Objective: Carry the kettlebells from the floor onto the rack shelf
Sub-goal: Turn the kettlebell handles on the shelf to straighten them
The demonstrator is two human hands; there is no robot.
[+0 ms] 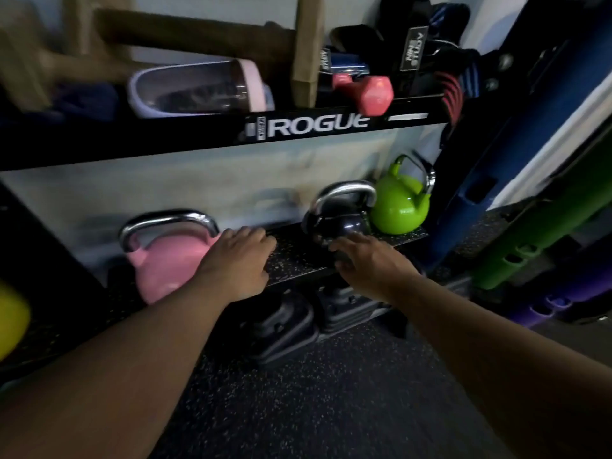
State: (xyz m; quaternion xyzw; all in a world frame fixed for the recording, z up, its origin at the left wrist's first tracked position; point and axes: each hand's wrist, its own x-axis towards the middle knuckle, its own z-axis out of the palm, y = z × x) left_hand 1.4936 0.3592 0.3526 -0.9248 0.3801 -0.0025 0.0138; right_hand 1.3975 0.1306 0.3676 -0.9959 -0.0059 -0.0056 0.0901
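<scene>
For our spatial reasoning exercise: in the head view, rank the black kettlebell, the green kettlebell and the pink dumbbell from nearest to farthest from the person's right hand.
1. Black kettlebell: on the shelf, right at the right hand's fingertips.
2. Green kettlebell: at the shelf's right end, beyond the black one.
3. Pink dumbbell: up on the upper shelf, farthest.

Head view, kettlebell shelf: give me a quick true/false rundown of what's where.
1. The black kettlebell sits between the pink kettlebell and the green kettlebell. True.
2. The left hand grips the pink kettlebell's handle. False: it lies open beside the bell's body, the handle free.
3. A pink dumbbell lies on the upper shelf. True.
4. The green kettlebell stands on the floor. False: it is on the speckled rack shelf.
5. The right hand holds a kettlebell in the air. False: it is empty, near the black bell.
</scene>
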